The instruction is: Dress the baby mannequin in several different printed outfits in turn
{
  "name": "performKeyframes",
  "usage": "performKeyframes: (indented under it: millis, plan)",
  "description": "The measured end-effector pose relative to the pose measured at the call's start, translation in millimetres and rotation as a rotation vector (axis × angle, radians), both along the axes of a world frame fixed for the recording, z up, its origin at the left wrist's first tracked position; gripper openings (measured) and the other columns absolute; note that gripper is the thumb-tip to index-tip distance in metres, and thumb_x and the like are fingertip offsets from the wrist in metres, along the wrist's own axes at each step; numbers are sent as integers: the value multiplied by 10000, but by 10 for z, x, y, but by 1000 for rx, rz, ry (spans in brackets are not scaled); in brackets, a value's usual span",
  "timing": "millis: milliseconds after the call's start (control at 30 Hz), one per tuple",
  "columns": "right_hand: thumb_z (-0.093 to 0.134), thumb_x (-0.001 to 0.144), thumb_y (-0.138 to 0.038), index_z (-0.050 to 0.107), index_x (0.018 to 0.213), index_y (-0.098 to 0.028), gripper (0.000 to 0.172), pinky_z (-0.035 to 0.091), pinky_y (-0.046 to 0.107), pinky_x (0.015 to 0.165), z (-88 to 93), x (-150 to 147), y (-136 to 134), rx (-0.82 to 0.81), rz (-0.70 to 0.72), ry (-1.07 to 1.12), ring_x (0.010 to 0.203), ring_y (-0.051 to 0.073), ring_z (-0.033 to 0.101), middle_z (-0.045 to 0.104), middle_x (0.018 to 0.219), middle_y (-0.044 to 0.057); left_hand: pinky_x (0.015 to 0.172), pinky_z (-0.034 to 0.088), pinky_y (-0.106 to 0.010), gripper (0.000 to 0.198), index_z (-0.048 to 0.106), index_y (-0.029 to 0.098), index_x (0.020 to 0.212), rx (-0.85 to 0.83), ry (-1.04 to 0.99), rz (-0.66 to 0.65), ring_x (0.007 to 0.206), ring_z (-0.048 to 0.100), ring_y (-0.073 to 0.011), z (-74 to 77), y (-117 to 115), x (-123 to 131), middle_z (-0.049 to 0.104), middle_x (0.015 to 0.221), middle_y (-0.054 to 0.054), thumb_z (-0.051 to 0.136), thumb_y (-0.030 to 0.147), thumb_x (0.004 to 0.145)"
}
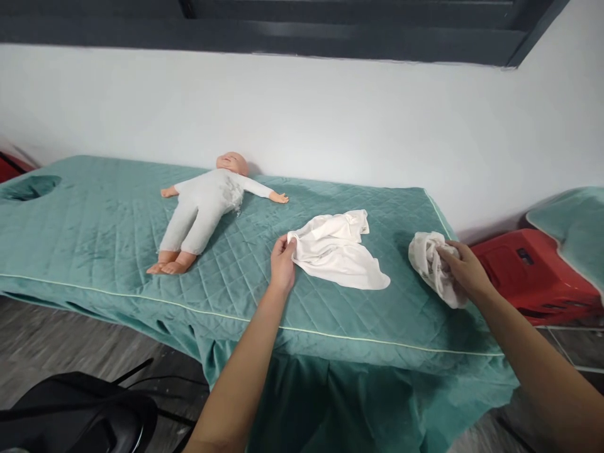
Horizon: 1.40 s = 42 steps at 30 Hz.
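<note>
A baby doll [207,204] in a pale one-piece suit lies on its back on a teal quilted massage bed [117,251], head toward the wall. My left hand [282,264] pinches the near-left corner of a white garment [337,251] spread flat on the bed. My right hand [465,269] is closed on a bunched, faintly patterned white cloth [431,264] near the bed's right end. The doll lies well to the left of both hands.
A white wall [330,119] runs behind the bed. A red plastic stool [533,274] stands at the right, beside another teal-covered bed [573,229]. A black chair [75,412] sits at the lower left on grey flooring. The bed has a face hole [31,187] at its far left.
</note>
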State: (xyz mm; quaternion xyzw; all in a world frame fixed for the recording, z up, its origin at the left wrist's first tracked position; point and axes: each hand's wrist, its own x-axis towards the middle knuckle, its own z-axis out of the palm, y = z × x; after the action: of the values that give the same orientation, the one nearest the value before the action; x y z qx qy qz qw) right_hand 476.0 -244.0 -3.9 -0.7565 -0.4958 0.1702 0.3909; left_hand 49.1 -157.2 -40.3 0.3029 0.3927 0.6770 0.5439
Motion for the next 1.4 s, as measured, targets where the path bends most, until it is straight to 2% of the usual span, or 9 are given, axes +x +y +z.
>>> performKeyframes:
  millis: [133,300,433,567,767,933,1033,1233,1400]
  plan:
    - [643,809,-601,507,1301,-226,633,462,426,962,70,-14,33,-82,-68,-47,1160,348,592,583,1299,181,764,446,-223,354,727,173,957,-11,11,-3,782,590,-106,-5,-11,-2,695,898,-8,826,393,698]
    - [697,759,-550,372,1462,-203,849,406,501,1079,-13,-289,-30,-124,135,-383,1360,430,457,436,1475,245,763,445,-220,335,729,175,973,1,2,-40,789,583,-106,-15,-76,-39,690,910,-9,812,383,723]
    - [559,849,-390,299,1539,-222,756,454,578,1023,-81,-473,-164,-234,154,-557,1316,438,511,398,1519,212,719,437,-215,337,727,178,980,2,-7,-86,734,561,-96,-6,-145,-77,675,871,1,812,389,732]
    - [511,857,-311,336,1531,-234,700,464,554,1019,-7,-297,-240,-216,158,-588,1307,437,526,426,1505,221,666,416,-204,343,725,174,966,-10,-10,-94,696,539,-90,6,-174,-91,652,828,12,819,394,721]
    - [444,917,-412,347,1519,-277,624,495,537,936,145,-41,-420,-221,-18,-583,1282,440,551,470,1450,234,695,424,-208,334,730,177,959,4,-2,-109,707,537,-86,-3,-172,-90,650,831,14,820,394,722]
    - [504,878,-410,338,1515,-232,682,488,619,942,-39,-206,-503,-245,56,-671,1246,492,557,469,1462,252,691,432,-216,341,727,181,956,-13,-5,-101,719,558,-97,0,-175,-85,663,849,9,826,390,706]
    - [519,890,-481,338,1507,-288,671,503,632,910,-95,-167,-493,-276,55,-659,1246,492,562,438,1509,232,677,423,-211,334,728,178,953,-6,8,-103,711,551,-97,3,-185,-88,660,836,8,819,390,712]
    - [605,869,-536,346,1503,-297,725,477,517,1046,111,-10,-483,-170,90,-616,1390,413,469,379,1563,215,663,407,-206,320,727,170,955,-18,34,-87,683,526,-86,5,-219,-97,645,813,13,805,378,724]
    - [570,911,-509,479,1430,-189,616,397,562,1139,370,-534,-322,18,194,-728,1429,437,405,370,1567,246,662,422,-233,252,728,176,893,-135,47,-63,693,560,-118,145,-145,-81,672,818,-6,787,353,724]
